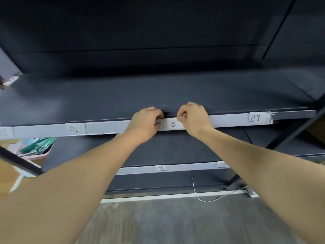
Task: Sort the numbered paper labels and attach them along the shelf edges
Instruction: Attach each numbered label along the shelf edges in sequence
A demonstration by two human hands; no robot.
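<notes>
A white paper label [171, 124] marked with a "0" and a partly covered digit lies against the grey front edge [109, 127] of the dark shelf. My left hand [146, 123] pinches its left end, thumb on the front and fingers over the top. My right hand [194, 118] presses its right end the same way. Along the same edge sit a label starting with "0" [75, 128] at the left and a label reading "08" [256, 118] at the right. The lower shelf edge carries a label "11" [160, 167] and another label [222, 163] with blurred writing.
A pink tray [37, 155] with green packets sits low at the left beside a black shelf post [19, 162]. A white cord [197, 194] trails over the grey floor under the shelf. Black uprights [288, 136] stand at the right.
</notes>
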